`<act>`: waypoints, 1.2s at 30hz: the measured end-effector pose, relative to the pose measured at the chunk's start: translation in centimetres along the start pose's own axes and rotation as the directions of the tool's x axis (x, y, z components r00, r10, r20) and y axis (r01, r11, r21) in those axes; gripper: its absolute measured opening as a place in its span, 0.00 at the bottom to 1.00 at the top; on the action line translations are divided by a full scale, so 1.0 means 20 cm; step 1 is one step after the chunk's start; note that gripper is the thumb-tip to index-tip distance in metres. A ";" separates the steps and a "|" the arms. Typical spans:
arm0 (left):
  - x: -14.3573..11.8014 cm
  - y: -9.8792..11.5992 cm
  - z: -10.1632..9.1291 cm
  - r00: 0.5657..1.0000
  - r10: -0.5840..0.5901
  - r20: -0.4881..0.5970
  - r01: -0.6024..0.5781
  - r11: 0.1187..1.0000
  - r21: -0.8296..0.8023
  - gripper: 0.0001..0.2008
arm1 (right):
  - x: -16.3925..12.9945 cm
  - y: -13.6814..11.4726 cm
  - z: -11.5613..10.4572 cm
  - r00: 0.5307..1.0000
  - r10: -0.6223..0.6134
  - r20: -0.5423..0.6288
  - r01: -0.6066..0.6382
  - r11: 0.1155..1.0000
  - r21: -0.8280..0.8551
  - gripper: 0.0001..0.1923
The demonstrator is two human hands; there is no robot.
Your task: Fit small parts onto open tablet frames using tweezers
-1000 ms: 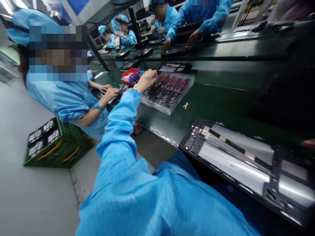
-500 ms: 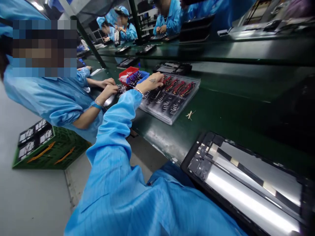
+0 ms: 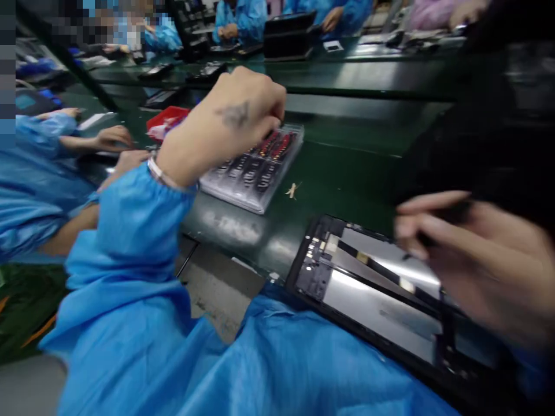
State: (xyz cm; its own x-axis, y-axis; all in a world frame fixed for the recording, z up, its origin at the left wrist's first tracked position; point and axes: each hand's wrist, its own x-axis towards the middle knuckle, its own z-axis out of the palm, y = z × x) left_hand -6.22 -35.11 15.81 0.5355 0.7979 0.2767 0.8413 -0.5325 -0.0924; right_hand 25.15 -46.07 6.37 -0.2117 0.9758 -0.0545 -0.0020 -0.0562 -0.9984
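My left hand (image 3: 238,110) is raised above a clear plastic tray (image 3: 255,203) of small parts. Its fingers are curled together, and what they pinch, if anything, is hidden. Rows of red-and-black parts (image 3: 281,146) and grey-black parts (image 3: 265,176) lie in the tray's compartments. At the right, my right hand (image 3: 481,248), smeared by motion, hovers over an opened tablet (image 3: 381,315). Its fingers are closed around something dark that I cannot make out. The tablet lies tilted near the table's front edge, with silver battery faces and a dark flex cable (image 3: 385,271) showing.
A co-worker's hands (image 3: 115,138) are at the left, by a red bin (image 3: 167,121). Thin pale scraps (image 3: 292,190) lie on the green table (image 3: 347,173). More devices and people in blue stand along the far bench (image 3: 385,81). A green crate (image 3: 26,323) sits lower left.
My left hand has lifted off the tray and come nearer to me. My right hand has entered from the right, over the tablet. The view has swung to the right.
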 end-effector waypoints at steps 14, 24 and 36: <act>-0.05 0.63 0.42 0.413 0.827 -0.382 -0.829 0.515 0.219 0.16 | 0.08 0.10 0.04 0.975 0.194 -0.106 -0.149 0.931 0.333 0.12; -0.05 0.62 0.46 0.742 0.435 -0.510 -0.491 0.871 0.027 0.10 | 0.09 0.12 0.03 0.907 -0.376 -0.192 0.296 0.890 -0.346 0.04; -0.12 0.64 0.40 0.802 0.458 -0.383 -0.463 0.882 0.084 0.14 | 0.06 0.12 0.04 0.815 -0.579 -0.018 0.440 0.640 -0.629 0.06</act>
State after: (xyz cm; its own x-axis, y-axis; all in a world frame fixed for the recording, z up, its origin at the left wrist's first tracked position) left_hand 3.87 -41.55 6.40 0.7867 0.2885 0.5457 0.5005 -0.8155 -0.2905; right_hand 24.16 -45.20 3.84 -0.1538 0.8321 0.5329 0.5205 0.5267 -0.6721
